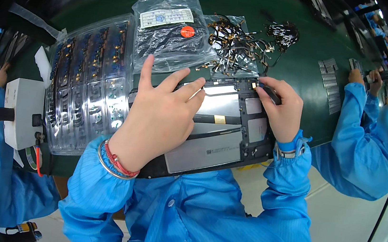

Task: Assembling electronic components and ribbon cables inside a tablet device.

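An opened tablet-like device [234,107] lies in front of me, its silver battery plates and dark frame exposed. My left hand [164,110] is spread over its left part, fingers stretched out and holding nothing, hiding that side. At the far right corner of the device, my right hand [282,107] pinches a small black piece [271,94], whose exact kind I cannot make out. A small yellowish part [254,85] shows beside those fingertips. Across the device runs a black flat cable [204,118] with a gold patch [219,119].
Left of the device stands a clear plastic tray [90,85] of small circuit parts, beside a white box [23,113]. Behind are a labelled plastic bag [170,32] and a heap of small cables [238,45]. Metal pieces [330,84] lie at right, near a co-worker's blue sleeve [367,150].
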`<state>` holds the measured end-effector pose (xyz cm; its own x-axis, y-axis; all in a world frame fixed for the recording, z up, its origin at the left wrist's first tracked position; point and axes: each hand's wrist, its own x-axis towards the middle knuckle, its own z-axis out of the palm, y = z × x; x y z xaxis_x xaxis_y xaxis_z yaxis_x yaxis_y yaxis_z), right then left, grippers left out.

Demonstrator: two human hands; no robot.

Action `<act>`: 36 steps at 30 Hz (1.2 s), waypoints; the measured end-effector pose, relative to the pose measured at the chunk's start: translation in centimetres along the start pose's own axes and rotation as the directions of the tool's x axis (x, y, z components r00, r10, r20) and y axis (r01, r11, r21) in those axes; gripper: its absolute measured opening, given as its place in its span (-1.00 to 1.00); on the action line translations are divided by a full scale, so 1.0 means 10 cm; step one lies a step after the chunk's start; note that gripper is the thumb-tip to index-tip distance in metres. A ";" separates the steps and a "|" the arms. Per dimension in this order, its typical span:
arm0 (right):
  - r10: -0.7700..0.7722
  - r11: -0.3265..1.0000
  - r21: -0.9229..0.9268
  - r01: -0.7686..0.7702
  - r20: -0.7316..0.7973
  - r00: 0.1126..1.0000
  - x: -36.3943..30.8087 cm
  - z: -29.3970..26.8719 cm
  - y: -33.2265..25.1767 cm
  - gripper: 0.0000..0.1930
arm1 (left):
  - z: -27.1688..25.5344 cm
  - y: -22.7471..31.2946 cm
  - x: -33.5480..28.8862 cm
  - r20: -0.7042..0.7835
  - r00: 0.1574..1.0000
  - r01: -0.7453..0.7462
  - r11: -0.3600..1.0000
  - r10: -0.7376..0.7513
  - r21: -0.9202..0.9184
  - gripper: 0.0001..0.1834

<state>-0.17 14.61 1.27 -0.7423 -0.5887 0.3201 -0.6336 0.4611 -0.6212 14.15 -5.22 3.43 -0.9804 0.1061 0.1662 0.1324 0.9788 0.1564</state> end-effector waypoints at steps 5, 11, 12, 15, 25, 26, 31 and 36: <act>-0.060 0.994 -0.095 0.058 -0.014 0.998 -0.03 0.03 0.00 -0.69 | 0.01 0.05 0.05 -0.065 0.995 -0.074 0.991 0.082 0.112 -0.70; -0.080 0.991 -0.105 0.079 -0.001 0.997 -0.03 -0.01 0.00 -0.64 | -0.07 0.07 0.23 0.081 0.926 -0.378 0.902 0.369 0.207 -0.85; -0.102 0.990 -0.099 0.101 -0.002 0.995 -0.02 -0.01 0.00 -0.64 | -0.10 0.08 0.27 0.080 0.926 -0.378 0.902 0.369 0.207 -0.85; -0.076 0.992 -0.104 0.066 -0.087 0.993 -0.01 -0.03 -0.07 -0.65 | -0.14 0.08 0.41 0.163 0.891 -0.447 0.880 0.423 0.161 -0.86; -0.164 0.979 -0.133 0.151 -0.089 0.982 0.10 -0.18 -0.27 -0.69 | -0.11 0.36 0.28 0.169 0.861 -0.507 0.795 0.479 0.332 -0.83; -0.209 0.973 -0.115 0.201 -0.061 0.976 0.09 -0.19 -0.26 -0.71 | -0.11 0.44 0.12 0.017 0.896 -0.435 0.869 0.444 0.234 -0.78; -0.290 0.944 -0.093 0.316 0.218 0.932 0.13 -0.04 -0.36 -0.64 | -0.19 0.67 -0.72 -0.028 0.935 -0.333 0.848 0.354 -0.413 -0.60; -0.379 0.895 -0.074 0.439 0.388 0.840 0.19 0.20 -0.33 -0.54 | 0.23 0.73 -1.08 0.346 0.938 0.346 0.003 0.027 -0.938 -0.45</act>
<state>0.93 10.59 2.52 -0.2982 -0.9272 0.2267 -0.9094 0.2039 -0.3625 25.37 1.15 0.51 -0.9665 0.1868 -0.1762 -0.2013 -0.1252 0.9715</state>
